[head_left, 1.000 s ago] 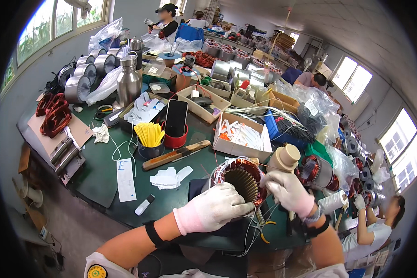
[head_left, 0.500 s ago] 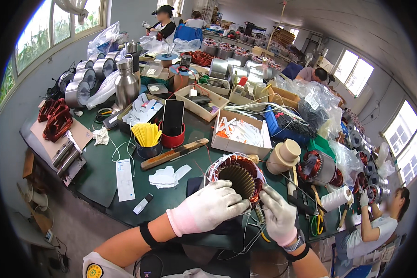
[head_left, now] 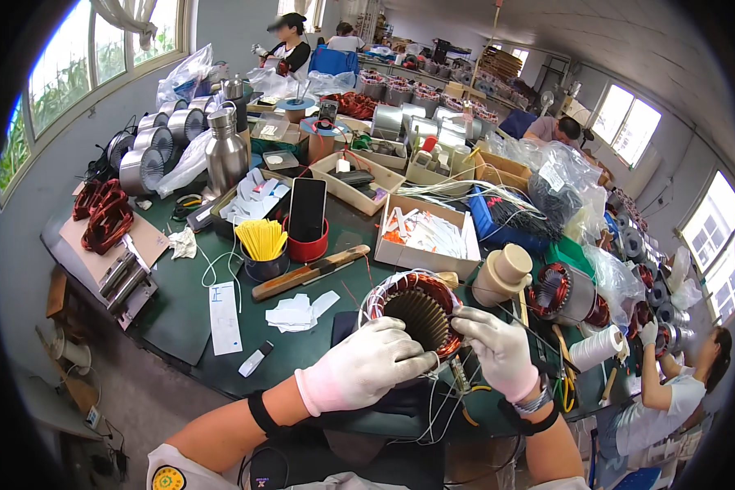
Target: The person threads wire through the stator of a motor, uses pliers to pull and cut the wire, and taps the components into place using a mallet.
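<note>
A motor stator (head_left: 423, 317) with a slotted inner core, red-brown copper windings and white lacing around its rim lies tilted at the table's near edge. My left hand (head_left: 369, 363), in a white glove, is closed over its near left rim, fingers reaching across the lower side of the opening. My right hand (head_left: 496, 349), gloved too, has bent fingers with the tips on the windings at the right rim; its thumb is hard to make out. White lead wires (head_left: 434, 400) hang from the stator's near side between my hands.
Behind the stator stand a box of white and orange strips (head_left: 433, 260), a beige stepped cylinder (head_left: 502, 273) and a wooden stick (head_left: 310, 273). At right lie another stator (head_left: 570, 296), a white thread spool (head_left: 596, 349) and yellow-handled scissors (head_left: 565, 388). Co-workers sit farther off.
My right hand has moved slightly up along the stator's right rim, and its fingers are bent more over the windings. My left hand stays on the near rim.
</note>
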A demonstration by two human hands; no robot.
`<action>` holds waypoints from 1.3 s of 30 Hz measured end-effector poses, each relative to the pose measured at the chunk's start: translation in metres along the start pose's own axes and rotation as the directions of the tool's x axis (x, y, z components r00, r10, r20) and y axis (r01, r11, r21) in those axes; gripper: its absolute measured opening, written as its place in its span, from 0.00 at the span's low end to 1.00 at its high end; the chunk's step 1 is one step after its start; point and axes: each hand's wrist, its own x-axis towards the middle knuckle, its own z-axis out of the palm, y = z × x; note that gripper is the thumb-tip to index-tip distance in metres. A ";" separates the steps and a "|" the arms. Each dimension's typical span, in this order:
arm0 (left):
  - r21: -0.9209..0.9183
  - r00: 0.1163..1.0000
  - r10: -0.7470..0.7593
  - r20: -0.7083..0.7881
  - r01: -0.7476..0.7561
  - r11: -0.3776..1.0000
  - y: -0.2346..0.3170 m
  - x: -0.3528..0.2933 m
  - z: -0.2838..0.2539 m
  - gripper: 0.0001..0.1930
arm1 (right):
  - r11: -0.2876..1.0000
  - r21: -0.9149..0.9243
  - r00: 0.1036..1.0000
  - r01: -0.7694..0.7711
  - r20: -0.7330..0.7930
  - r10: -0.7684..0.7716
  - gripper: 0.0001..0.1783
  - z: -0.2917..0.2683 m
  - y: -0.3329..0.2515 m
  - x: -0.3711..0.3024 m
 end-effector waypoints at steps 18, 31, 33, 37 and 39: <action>0.090 1.000 0.022 -0.018 -0.020 0.996 0.002 0.001 0.009 0.22 | 0.333 0.740 0.736 -0.584 0.311 0.601 0.17 0.053 -0.123 -0.097; 0.128 1.000 0.019 -0.025 -0.015 0.992 -0.005 -0.004 0.016 0.18 | 0.614 0.783 0.810 -0.095 -0.298 0.506 0.22 0.068 -0.107 -0.057; 0.098 0.994 0.049 -0.099 -0.039 0.994 -0.011 -0.004 0.017 0.18 | 0.503 0.856 0.758 -0.121 -0.247 0.604 0.20 0.073 -0.104 -0.062; 0.070 0.991 0.048 -0.122 -0.039 0.997 -0.009 -0.003 0.012 0.19 | 0.563 0.824 0.854 -0.060 -0.250 0.457 0.18 0.077 -0.094 -0.056; 0.040 0.994 0.012 -0.104 -0.008 0.999 -0.002 0.006 0.007 0.21 | 0.650 0.756 0.864 -0.082 -0.271 0.424 0.18 0.078 -0.092 -0.053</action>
